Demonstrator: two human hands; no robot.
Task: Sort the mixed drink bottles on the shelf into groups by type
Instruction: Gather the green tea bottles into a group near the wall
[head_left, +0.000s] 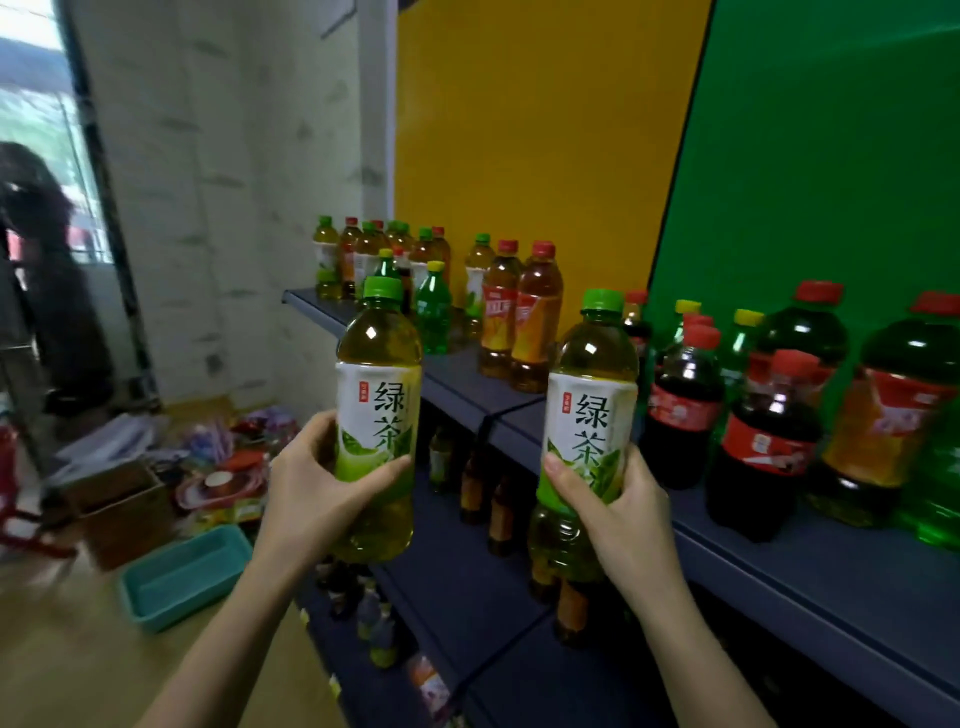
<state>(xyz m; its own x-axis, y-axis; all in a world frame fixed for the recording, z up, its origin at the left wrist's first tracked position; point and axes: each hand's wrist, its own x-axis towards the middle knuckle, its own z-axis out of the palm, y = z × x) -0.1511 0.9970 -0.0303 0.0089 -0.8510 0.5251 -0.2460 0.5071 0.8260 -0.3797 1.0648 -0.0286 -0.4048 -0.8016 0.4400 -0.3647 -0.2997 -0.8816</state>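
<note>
My left hand (317, 483) grips a green tea bottle (376, 364) with a green cap and white label, held upright in front of the shelf. My right hand (613, 509) grips a second, identical green tea bottle (592, 374) beside it. On the dark shelf (810, 561) stand mixed bottles: two amber iced tea bottles (519, 312) with red caps, cola bottles (680, 405) with red labels, green soda bottles (432, 306), and a cluster of tea bottles (363, 249) at the far left end.
Lower shelves (467, 587) hold more bottles. A teal plastic tray (182, 577) and a cardboard box (124, 509) lie on the floor at left among scattered packets. A person (36, 260) stands by the doorway at far left. Yellow and green panels back the shelf.
</note>
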